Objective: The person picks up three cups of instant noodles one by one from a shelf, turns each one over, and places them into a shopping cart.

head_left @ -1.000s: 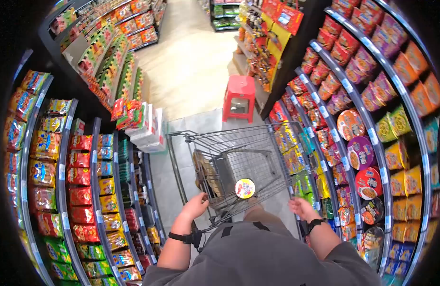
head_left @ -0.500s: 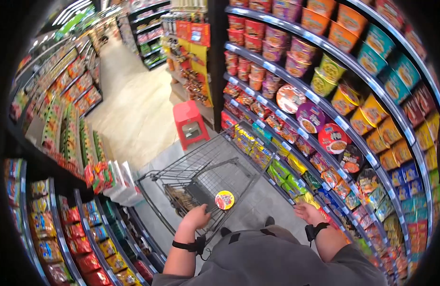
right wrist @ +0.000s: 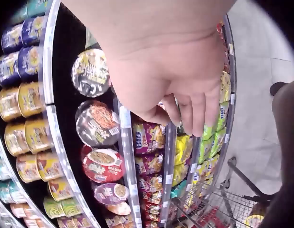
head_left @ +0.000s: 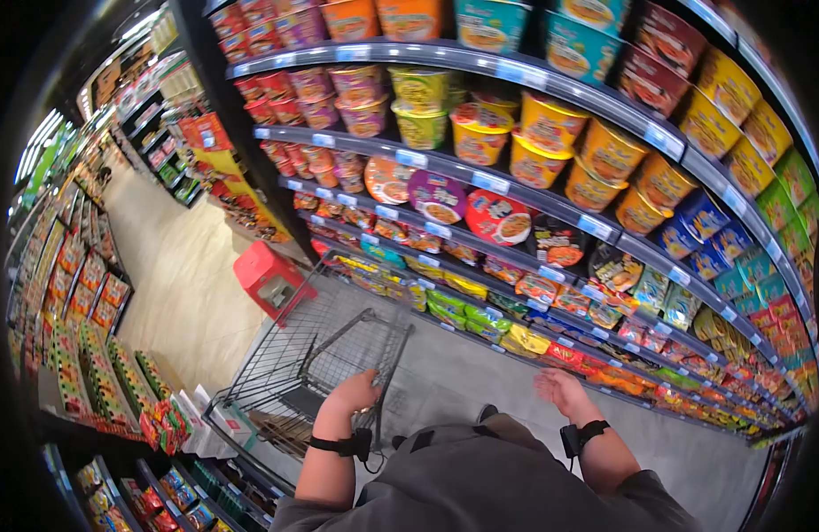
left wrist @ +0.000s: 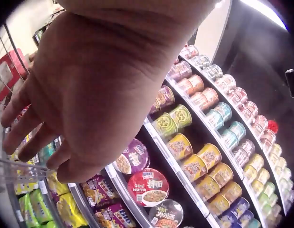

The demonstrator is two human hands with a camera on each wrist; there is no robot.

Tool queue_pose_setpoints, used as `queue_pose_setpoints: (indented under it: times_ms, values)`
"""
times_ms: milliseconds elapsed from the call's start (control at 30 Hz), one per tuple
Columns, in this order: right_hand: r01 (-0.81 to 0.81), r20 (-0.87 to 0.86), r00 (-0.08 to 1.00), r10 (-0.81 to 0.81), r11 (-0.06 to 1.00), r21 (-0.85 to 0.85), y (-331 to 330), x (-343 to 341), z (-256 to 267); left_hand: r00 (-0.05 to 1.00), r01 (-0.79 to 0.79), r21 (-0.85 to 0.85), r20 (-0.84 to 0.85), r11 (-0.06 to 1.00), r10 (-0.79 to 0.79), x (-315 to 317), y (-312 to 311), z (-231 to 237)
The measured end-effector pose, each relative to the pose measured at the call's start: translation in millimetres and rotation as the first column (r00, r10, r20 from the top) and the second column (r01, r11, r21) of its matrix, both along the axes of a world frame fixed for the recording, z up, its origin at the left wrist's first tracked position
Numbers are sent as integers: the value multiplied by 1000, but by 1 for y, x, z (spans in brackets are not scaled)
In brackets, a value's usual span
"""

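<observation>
My left hand [head_left: 352, 393] is above the near side of a wire shopping cart [head_left: 290, 346]. In the left wrist view its fingers [left wrist: 35, 140] are spread and loosely bent, with nothing held. The right hand [head_left: 560, 390] hangs in front of the lower shelves, palm partly turned up. Its fingers [right wrist: 199, 111] are relaxed in the right wrist view and grip nothing. A round tub with a yellow lid [right wrist: 255, 220] is inside the cart; the left hand and forearm cover that part of the cart in the head view.
A curved shelf wall of instant noodles stands ahead, with a red bowl lid [head_left: 498, 215] and a purple bowl lid [head_left: 437, 197] among the bowls. Bagged noodles [head_left: 445, 310] fill lower shelves. A red stool [head_left: 269, 277] stands beyond the cart; white boxes [head_left: 206, 417] are left.
The view has turned right toward the noodle shelves, so cart and stool sit further left. The yellow-lidded tub has gone out of sight in the head view. Both hands stay loose.
</observation>
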State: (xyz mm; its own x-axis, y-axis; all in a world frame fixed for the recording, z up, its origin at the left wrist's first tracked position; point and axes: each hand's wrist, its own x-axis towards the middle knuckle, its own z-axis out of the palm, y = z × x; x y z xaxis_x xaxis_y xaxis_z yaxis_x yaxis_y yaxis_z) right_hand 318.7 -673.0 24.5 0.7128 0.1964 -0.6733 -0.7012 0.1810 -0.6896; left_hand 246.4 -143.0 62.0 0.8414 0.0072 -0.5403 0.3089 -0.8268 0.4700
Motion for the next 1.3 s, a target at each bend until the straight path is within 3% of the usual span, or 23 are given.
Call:
queue_pose_setpoints:
  times_ms: [33,133,433,667,800,867,900,1000,1033,1100,1233,1300]
  values:
    - [30,35,999,-32,998,59,-16,1,-3,1000,18,1,-10,1000,-18,11,-13,5]
    - [89,74,992,-100,987,134,-57,5,4,982,92,-23,170,995,-87,50,-47,2]
    - [27,262,962,-78,981,191,-135,58,61,965,173,-46,207,984,-160,127,-163,43]
    - [-173,394,912,112,977,123,-122,108,129,957,196,-155,247,968,-154,151,-195,60]
    - [-244,467,868,170,964,102,-89,139,156,944,221,-167,285,961,-168,169,-194,102]
    - [-341,615,738,279,940,-17,-70,158,171,890,256,-197,431,947,-151,185,-186,118]
    - [-336,614,739,277,942,-19,-59,167,181,889,260,-198,431,945,-154,196,-184,132]
    - [-416,790,544,282,909,-37,-29,193,218,789,243,-186,609,952,-83,237,-178,173]
    - [-400,787,550,279,916,-45,-21,200,231,789,260,-195,608,946,-91,254,-176,185]
    - [-344,851,401,339,917,-203,-5,214,257,613,334,-135,783,933,-107,288,-176,210]
    - [-281,907,300,295,936,-211,22,239,289,533,389,-193,845,901,-49,344,-178,251]
    - [-269,914,289,284,941,-207,34,253,298,439,483,-196,898,853,-42,369,-176,265]
